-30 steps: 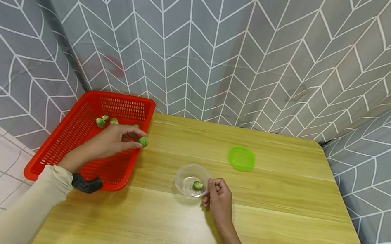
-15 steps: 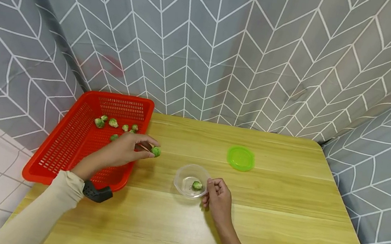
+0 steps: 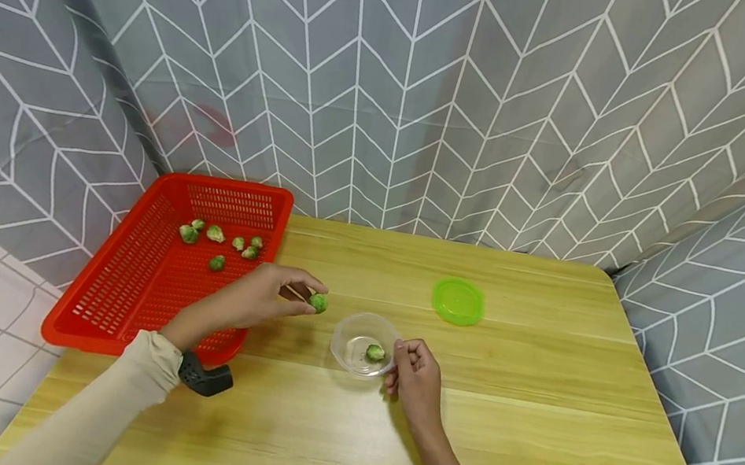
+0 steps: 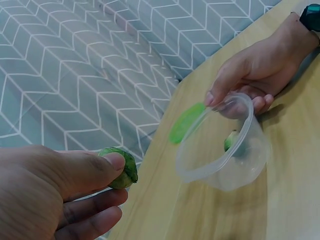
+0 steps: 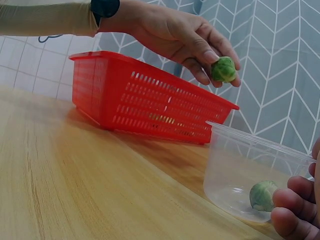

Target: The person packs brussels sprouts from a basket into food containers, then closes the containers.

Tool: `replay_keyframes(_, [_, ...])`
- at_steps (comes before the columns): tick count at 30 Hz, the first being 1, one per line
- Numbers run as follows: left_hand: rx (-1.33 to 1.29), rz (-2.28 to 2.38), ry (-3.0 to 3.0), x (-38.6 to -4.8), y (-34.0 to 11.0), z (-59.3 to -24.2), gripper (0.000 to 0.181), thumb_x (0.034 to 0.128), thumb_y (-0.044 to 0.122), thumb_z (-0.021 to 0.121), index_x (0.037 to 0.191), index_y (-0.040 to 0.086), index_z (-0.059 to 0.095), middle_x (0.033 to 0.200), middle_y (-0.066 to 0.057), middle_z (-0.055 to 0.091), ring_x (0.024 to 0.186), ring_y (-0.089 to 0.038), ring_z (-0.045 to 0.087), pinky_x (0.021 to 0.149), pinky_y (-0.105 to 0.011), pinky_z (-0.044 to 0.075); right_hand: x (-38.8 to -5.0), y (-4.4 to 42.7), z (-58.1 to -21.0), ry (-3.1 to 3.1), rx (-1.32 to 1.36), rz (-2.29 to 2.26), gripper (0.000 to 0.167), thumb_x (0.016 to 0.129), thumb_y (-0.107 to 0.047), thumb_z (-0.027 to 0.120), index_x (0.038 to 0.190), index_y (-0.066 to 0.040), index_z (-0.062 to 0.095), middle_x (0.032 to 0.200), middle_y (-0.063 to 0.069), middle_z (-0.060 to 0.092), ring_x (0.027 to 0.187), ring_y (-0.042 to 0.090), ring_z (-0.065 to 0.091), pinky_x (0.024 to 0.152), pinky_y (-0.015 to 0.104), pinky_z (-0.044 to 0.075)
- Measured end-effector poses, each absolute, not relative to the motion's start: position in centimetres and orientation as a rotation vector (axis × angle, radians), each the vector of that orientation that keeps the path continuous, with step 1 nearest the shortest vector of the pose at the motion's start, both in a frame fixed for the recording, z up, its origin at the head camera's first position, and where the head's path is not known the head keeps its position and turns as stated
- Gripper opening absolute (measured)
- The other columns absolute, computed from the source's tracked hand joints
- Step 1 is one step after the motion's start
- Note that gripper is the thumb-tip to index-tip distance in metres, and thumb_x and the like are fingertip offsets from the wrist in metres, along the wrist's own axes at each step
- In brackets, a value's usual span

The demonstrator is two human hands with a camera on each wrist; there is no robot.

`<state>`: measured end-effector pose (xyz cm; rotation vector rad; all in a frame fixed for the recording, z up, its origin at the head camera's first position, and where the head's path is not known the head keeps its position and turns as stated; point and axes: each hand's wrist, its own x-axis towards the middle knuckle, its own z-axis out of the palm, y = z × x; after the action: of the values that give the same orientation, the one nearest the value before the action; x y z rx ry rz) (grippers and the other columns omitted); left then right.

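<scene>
Wood-grain table [image 3: 565,442] with red basket [image 3: 138,295], clear round tub [image 3: 352,337] and green lid [image 3: 458,301] on top

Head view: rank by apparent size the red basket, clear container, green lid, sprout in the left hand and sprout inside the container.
1. Red basket
2. Clear container
3. Green lid
Last, unranked because they look alike: held sprout, sprout inside the container.

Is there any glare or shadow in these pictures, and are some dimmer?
Head view: brightest, with a pale sheen on the table below the bowl and a soft shadow beside the right hand; left wrist view: dimmer, bluish, softer in detail; right wrist view: also dimmer, with small glints on the bowl's base.
</scene>
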<state>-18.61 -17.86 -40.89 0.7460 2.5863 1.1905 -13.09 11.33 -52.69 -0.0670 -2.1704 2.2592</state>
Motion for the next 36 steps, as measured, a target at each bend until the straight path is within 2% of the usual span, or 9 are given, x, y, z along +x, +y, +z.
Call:
replay_keyframes(9, [0.84, 1.229, 2.516, -18.5, -16.0, -41.8, 0.032, 0.09, 0.011, 0.076, 0.121, 0.014, 0.072, 0.11, 0.002, 0.074, 0.097, -0.012, 0.07, 0.088, -0.03, 0.058, -13.2, 11.4, -52.7, -2.185, -0.09, 2.278, 0.033, 0.104, -0.024, 0.058, 0.1, 0.009, 0.059, 0.067, 0.022, 0.061, 0.046, 0.02, 0.056, 0.04, 0.029, 0.049])
replay_keyframes(17, [0.893, 1.226, 2.505, -18.4, -14.6, -42.4, 0.033, 0.0894, 0.011, 0.077, 0.121, 0.006, 0.071, 0.107, 0.001, 0.074, 0.095, -0.011, 0.07, 0.086, -0.026, 0.057, -12.8, 11.3, -50.6, -2.237, -0.092, 2.269, 0.028, 0.105, -0.013, 0.054, 0.099, 0.015, 0.056, 0.07, 0.031, 0.059, 0.048, 0.025, 0.057, 0.042, 0.031, 0.051])
replay_keyframes(22, [0.909, 1.245, 2.464, -18.3, -13.6, -42.9, 0.033, 0.0896, 0.01, 0.077, 0.122, 0.005, 0.07, 0.105, -0.001, 0.074, 0.094, -0.012, 0.07, 0.087, -0.028, 0.058, -13.2, 11.4, -51.8, -2.213, -0.1, 2.288, 0.03, 0.105, -0.017, 0.056, 0.101, 0.013, 0.057, 0.07, 0.032, 0.059, 0.047, 0.022, 0.056, 0.041, 0.03, 0.049])
replay_keyframes(29, [0.918, 1.165, 2.45, -18.2, -11.9, -43.6, 0.033, 0.0901, 0.01, 0.077, 0.122, 0.005, 0.071, 0.109, 0.001, 0.074, 0.098, -0.013, 0.07, 0.089, -0.028, 0.057, -13.3, 11.3, -52.8, -2.17, -0.088, 2.274, 0.035, 0.103, -0.028, 0.061, 0.097, 0.007, 0.058, 0.066, 0.024, 0.06, 0.045, 0.017, 0.055, 0.039, 0.027, 0.047])
replay_keyframes(36, [0.97, 1.117, 2.421, -18.4, -10.0, -44.8, 0.032, 0.0885, 0.005, 0.077, 0.12, 0.003, 0.071, 0.113, -0.002, 0.073, 0.098, -0.015, 0.07, 0.088, -0.024, 0.056, -13.2, 11.3, -52.9, -2.173, -0.079, 2.261, 0.035, 0.103, -0.028, 0.06, 0.096, 0.005, 0.058, 0.063, 0.019, 0.059, 0.045, 0.017, 0.055, 0.039, 0.026, 0.047])
